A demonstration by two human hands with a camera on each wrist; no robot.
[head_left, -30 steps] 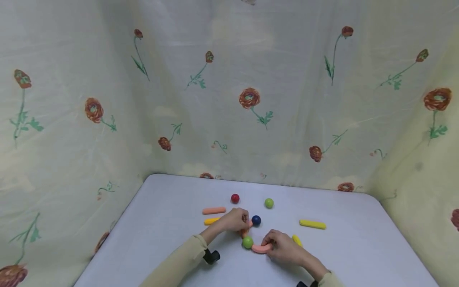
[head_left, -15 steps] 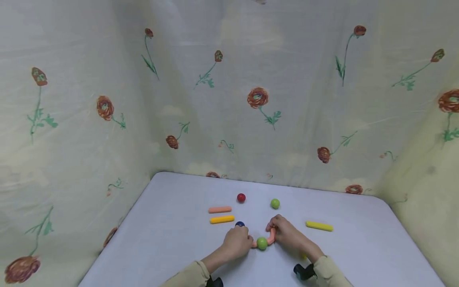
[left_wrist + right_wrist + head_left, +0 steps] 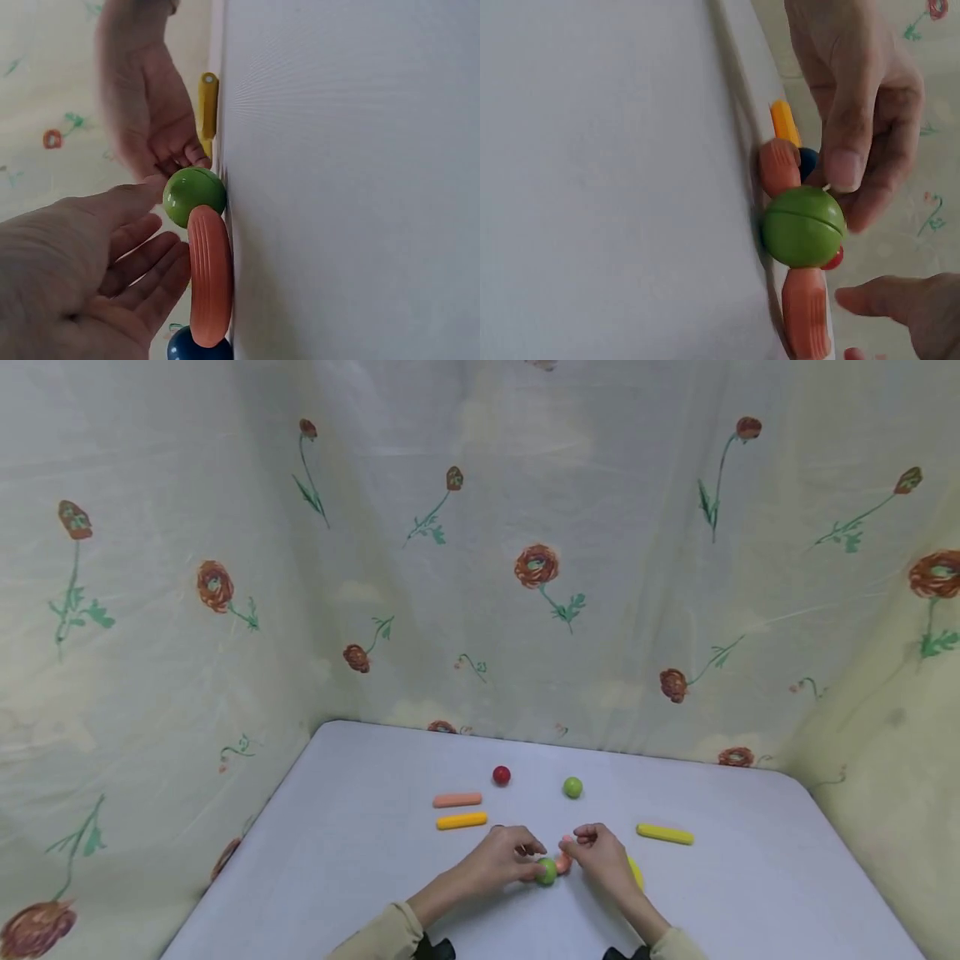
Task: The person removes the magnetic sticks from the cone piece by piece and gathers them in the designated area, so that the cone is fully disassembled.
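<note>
A green ball [image 3: 547,872] lies between my hands, with a curved salmon-pink piece [image 3: 564,862] joined at its right side. Another curved salmon-pink piece [image 3: 211,277] meets the ball on the left and runs to a blue ball [image 3: 196,346]; my left hand mostly hides both in the head view. The thumb of my left hand [image 3: 495,860] is right at the green ball, and its other fingers spread loosely above the pink piece. My right hand [image 3: 606,862] hovers by the right-hand pink piece, fingers loosely bent. Its thumb stands apart from that piece in the right wrist view.
On the white table [image 3: 375,860] lie a salmon-pink stick [image 3: 457,800] and an orange-yellow stick [image 3: 462,821] at the left. A red ball [image 3: 502,775] and second green ball [image 3: 573,787] sit farther back. Two yellow pieces, one a stick [image 3: 665,834], lie rightward. Flowered cloth [image 3: 480,635] surrounds the table.
The joined pieces have turned and shifted right over the last second. Since half a second ago, my left hand has moved from the left pink piece to the green ball, and my right fingers have loosened.
</note>
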